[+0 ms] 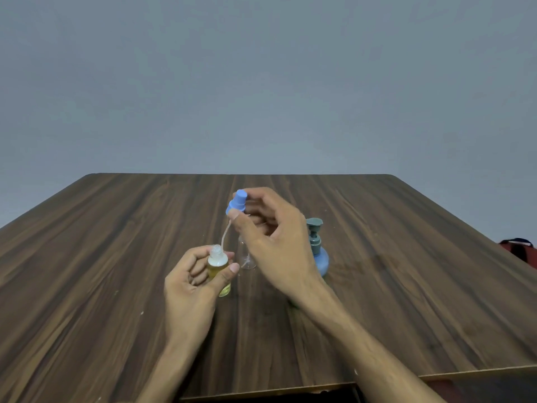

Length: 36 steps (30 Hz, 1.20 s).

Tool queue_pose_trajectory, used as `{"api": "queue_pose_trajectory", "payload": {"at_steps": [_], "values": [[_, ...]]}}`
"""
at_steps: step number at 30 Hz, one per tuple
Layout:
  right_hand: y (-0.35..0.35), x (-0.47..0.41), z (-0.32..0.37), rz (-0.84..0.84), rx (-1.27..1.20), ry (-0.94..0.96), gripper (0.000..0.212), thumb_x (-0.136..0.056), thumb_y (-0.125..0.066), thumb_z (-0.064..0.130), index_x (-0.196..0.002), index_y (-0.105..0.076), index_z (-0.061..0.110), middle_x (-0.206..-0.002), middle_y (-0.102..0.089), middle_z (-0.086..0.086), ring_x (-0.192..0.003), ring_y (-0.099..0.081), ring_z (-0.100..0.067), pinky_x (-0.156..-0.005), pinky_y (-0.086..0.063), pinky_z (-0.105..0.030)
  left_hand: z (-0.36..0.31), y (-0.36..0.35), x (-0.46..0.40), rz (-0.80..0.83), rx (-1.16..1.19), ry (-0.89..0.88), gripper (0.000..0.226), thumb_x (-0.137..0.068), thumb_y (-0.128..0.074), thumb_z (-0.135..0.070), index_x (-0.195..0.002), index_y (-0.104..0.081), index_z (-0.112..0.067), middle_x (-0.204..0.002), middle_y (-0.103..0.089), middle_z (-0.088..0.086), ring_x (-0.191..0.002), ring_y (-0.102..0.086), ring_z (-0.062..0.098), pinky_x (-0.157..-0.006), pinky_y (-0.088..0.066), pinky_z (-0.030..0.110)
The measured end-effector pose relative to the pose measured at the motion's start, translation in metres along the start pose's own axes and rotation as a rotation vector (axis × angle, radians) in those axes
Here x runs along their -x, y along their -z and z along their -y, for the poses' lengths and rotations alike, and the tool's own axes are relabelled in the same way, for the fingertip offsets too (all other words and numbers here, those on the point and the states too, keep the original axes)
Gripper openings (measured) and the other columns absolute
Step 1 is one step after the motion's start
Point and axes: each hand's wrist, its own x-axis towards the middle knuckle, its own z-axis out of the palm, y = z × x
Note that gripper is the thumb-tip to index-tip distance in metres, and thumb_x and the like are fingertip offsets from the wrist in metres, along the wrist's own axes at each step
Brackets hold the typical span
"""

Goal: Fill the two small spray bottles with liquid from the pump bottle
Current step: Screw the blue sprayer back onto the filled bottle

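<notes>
— Spray bottle (pixel 218 267) with yellow liquid: where is it?
— Upright, open-necked, in the left hand (pixel 194 282), whose fingers and thumb curl round it just above the desk (pixel 406 286).
— And the right hand (pixel 273 242)?
— It pinches the blue spray top (pixel 236 205) above that bottle; the top's thin tube (pixel 225 234) hangs down towards the neck.
— The other bottle?
— A clear one (pixel 247 258) stands on the desk just behind, partly hidden. The blue pump bottle (pixel 318 251) stands to its right, near the right wrist.
</notes>
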Motion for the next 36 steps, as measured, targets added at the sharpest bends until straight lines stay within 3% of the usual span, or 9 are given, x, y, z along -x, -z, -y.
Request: {"api": "queue_pose_trajectory", "payload": {"at_steps": [3,7,9,17,25,33,36], "values": [[0.013,-0.006,0.009,0.008,0.01,0.012,0.015,-0.095,-0.076,0.016,-0.11,-0.073,0.015,-0.095,-0.079,0.006,-0.081,-0.073,-0.011,-0.073,-0.059,-0.025,0.002,-0.012,0.0,0.019,-0.012,0.021,0.036,-0.074,-0.088,-0.01,-0.105,-0.072,-0.008,-0.1,-0.083,0.005,-0.101,-0.08,0.023,-0.088,-0.059,0.038],[0.026,-0.009,0.013,0.061,0.041,0.004,0.016,-0.095,-0.076,0.014,-0.11,-0.073,0.016,-0.094,-0.079,0.005,-0.077,-0.071,-0.009,-0.07,-0.052,-0.016,0.009,-0.018,0.0,0.053,-0.068,0.035,0.031,-0.077,-0.088,0.0,-0.103,-0.072,-0.01,-0.098,-0.083,0.004,-0.099,-0.08,0.021,-0.085,-0.061,0.028],[0.03,-0.008,0.012,0.072,0.049,0.004,0.016,-0.094,-0.076,0.012,-0.109,-0.073,0.017,-0.093,-0.079,0.004,-0.076,-0.071,-0.007,-0.069,-0.052,-0.015,0.013,-0.018,0.0,0.067,-0.081,0.048,0.031,-0.078,-0.087,0.003,-0.103,-0.072,-0.009,-0.098,-0.083,0.004,-0.098,-0.08,0.019,-0.083,-0.061,0.026],[0.04,-0.004,0.009,0.089,0.061,-0.019,0.015,-0.093,-0.076,0.01,-0.105,-0.072,0.019,-0.092,-0.078,0.004,-0.075,-0.071,-0.007,-0.07,-0.053,-0.015,0.022,-0.02,0.0,0.113,-0.111,0.097,0.03,-0.079,-0.086,0.005,-0.101,-0.071,-0.01,-0.1,-0.083,0.003,-0.1,-0.08,0.02,-0.092,-0.06,0.042],[0.042,0.004,0.011,0.121,0.126,-0.039,0.013,-0.093,-0.076,0.011,-0.103,-0.073,0.017,-0.089,-0.078,0.007,-0.077,-0.073,-0.006,-0.067,-0.053,-0.014,0.025,-0.02,-0.001,0.128,-0.122,0.1,0.031,-0.079,-0.086,0.006,-0.101,-0.071,-0.011,-0.1,-0.083,0.003,-0.098,-0.08,0.018,-0.09,-0.059,0.041],[0.034,0.011,0.001,0.143,0.292,-0.025,0.015,-0.094,-0.071,0.014,-0.108,-0.072,0.02,-0.091,-0.078,0.011,-0.085,-0.075,-0.009,-0.078,-0.061,-0.03,0.026,-0.018,-0.002,0.163,-0.167,0.083,0.032,-0.079,-0.087,0.0,-0.105,-0.071,-0.01,-0.1,-0.083,0.004,-0.1,-0.08,0.021,-0.09,-0.06,0.042],[0.033,0.011,0.001,0.127,0.29,-0.011,0.015,-0.095,-0.071,0.014,-0.11,-0.072,0.02,-0.093,-0.078,0.012,-0.084,-0.075,-0.008,-0.077,-0.061,-0.028,0.027,-0.018,-0.002,0.167,-0.182,0.092,0.032,-0.079,-0.089,-0.002,-0.105,-0.071,-0.009,-0.1,-0.083,0.005,-0.1,-0.079,0.022,-0.09,-0.061,0.043]]}}
